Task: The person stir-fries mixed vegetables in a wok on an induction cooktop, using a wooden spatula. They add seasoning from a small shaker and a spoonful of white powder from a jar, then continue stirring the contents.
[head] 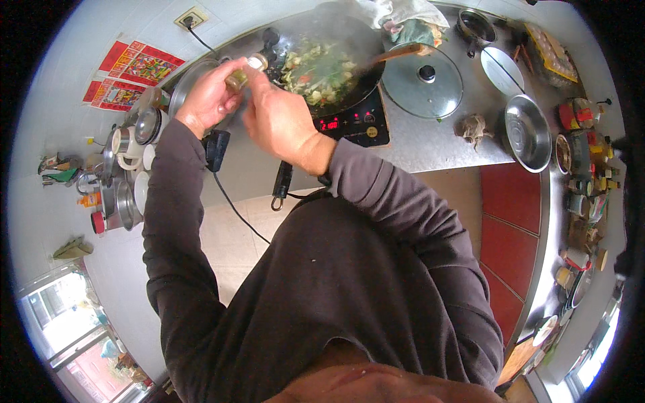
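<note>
My left hand [214,95] is closed around a small jar [238,78] with yellowish-green contents, tilted near the wok's left edge. My right hand [282,118] is beside it, its fingers at the jar's whitish top; whether they grip a lid I cannot tell. Chopped vegetables [320,75], pale green with orange-red bits, lie steaming in the dark wok [365,85]. A wooden-handled spatula [395,53] leans over the wok's right rim. The wok sits on an induction cooker [352,123] with lit red digits.
A glass lid [423,93] lies right of the wok, near a crumpled rag [472,128] and a steel bowl [527,133]. A white plate [502,70] and a small pot [476,27] stand behind. A black-handled utensil [282,184] and a cord [234,201] hang at the counter's front.
</note>
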A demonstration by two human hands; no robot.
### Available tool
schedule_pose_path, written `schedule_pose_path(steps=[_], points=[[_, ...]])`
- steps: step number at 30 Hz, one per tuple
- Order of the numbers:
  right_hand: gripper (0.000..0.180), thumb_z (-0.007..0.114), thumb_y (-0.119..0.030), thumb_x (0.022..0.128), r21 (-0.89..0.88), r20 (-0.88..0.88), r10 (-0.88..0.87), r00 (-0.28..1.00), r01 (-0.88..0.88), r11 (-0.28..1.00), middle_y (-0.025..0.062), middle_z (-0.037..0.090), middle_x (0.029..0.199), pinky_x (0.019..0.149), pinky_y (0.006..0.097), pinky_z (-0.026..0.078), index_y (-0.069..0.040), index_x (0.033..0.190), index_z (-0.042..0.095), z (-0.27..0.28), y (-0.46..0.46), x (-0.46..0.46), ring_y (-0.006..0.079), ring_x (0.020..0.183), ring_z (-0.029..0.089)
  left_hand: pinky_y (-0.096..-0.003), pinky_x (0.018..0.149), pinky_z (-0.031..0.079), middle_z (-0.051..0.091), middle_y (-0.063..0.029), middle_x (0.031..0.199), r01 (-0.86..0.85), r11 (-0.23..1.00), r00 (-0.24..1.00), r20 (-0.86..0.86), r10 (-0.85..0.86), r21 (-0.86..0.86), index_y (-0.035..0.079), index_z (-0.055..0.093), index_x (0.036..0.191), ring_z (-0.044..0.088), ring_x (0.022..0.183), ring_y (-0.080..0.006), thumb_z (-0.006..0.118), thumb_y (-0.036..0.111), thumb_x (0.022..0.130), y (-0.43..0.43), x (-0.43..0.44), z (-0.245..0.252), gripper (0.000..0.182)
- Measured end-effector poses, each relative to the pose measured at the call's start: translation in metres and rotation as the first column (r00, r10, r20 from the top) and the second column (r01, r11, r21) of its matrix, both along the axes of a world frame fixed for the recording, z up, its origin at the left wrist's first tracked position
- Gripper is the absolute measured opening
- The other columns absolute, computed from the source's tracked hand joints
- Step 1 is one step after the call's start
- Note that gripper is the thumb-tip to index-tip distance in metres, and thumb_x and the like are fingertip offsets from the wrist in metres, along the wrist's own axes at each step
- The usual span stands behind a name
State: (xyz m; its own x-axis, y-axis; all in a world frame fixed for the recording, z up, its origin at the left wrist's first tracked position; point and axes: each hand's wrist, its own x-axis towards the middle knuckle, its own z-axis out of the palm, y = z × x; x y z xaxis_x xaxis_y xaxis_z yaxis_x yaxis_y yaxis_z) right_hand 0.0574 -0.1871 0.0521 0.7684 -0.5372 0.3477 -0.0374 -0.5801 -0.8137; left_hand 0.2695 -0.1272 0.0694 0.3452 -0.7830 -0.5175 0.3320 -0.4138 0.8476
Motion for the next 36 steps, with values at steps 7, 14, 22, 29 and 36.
schedule_pose_path(steps=[7, 14, 22, 29, 36], points=[[0.075, 0.067, -0.011, 0.090, 0.027, 0.294, -0.105, 0.950, 0.102, 0.994, 0.0207, 0.073, 0.090, 0.069, 0.0501, 0.059, 0.001, 0.156, 0.033, -0.001, 0.004, -0.002, 0.0435, 0.077, 0.072, -0.0227, 0.040, 0.031, 0.071, -0.0026, 0.085, -0.146, 0.989, 0.987, 0.064, 0.147, -0.024, 0.010, 0.070, 0.109, 0.048, 0.049, -0.0083, 0.064, 0.041, 0.106, -0.004, -0.021, 0.009, 0.032], [0.075, 0.065, -0.014, 0.091, -0.047, -0.013, -0.002, 1.000, 0.001, 0.999, 0.0237, 0.073, 0.079, 0.062, 0.0507, 0.058, 0.011, 0.155, 0.035, 0.012, 0.001, -0.003, 0.0413, 0.070, 0.073, -0.0259, 0.064, 0.052, 0.076, -0.0170, 0.116, -0.020, 0.999, 0.992, 0.124, 0.014, 0.047, -0.002, 0.065, 0.129, 0.066, 0.077, -0.0136, 0.055, 0.045, 0.109, -0.013, -0.030, 0.024, 0.053], [0.078, 0.067, -0.013, 0.091, -0.153, 0.471, -0.121, 0.874, 0.216, 0.964, 0.0165, 0.073, 0.083, 0.060, 0.0487, 0.056, 0.003, 0.160, 0.032, 0.011, -0.011, -0.008, 0.0384, 0.068, 0.070, -0.0405, 0.102, 0.056, 0.072, -0.0172, 0.122, 0.044, 0.992, 0.999, 0.037, -0.040, -0.114, -0.002, 0.061, 0.135, 0.069, 0.116, -0.0263, 0.062, 0.042, 0.108, -0.025, -0.015, 0.011, 0.051], [0.075, 0.064, -0.014, 0.091, -0.012, -0.012, -0.076, 0.997, 0.076, 0.997, 0.0283, 0.075, 0.091, 0.076, 0.0570, 0.058, 0.006, 0.158, 0.034, 0.017, -0.033, 0.004, 0.0493, 0.082, 0.073, -0.0417, 0.104, 0.055, 0.072, -0.0234, 0.128, 0.045, 0.999, 0.999, 0.017, -0.045, -0.012, -0.003, 0.056, 0.142, 0.071, 0.115, -0.0292, 0.055, 0.041, 0.112, -0.044, 0.005, 0.000, 0.054], [0.080, 0.065, -0.011, 0.090, -0.116, 0.335, -0.086, 0.938, 0.132, 0.984, 0.0217, 0.072, 0.076, 0.063, 0.0529, 0.057, 0.004, 0.160, 0.030, 0.013, -0.029, -0.006, 0.0425, 0.070, 0.072, -0.0423, 0.104, 0.054, 0.072, -0.0223, 0.125, 0.075, 0.996, 0.997, 0.025, -0.074, -0.047, 0.000, 0.057, 0.137, 0.070, 0.114, -0.0272, 0.057, 0.040, 0.111, -0.047, 0.003, -0.001, 0.048]])
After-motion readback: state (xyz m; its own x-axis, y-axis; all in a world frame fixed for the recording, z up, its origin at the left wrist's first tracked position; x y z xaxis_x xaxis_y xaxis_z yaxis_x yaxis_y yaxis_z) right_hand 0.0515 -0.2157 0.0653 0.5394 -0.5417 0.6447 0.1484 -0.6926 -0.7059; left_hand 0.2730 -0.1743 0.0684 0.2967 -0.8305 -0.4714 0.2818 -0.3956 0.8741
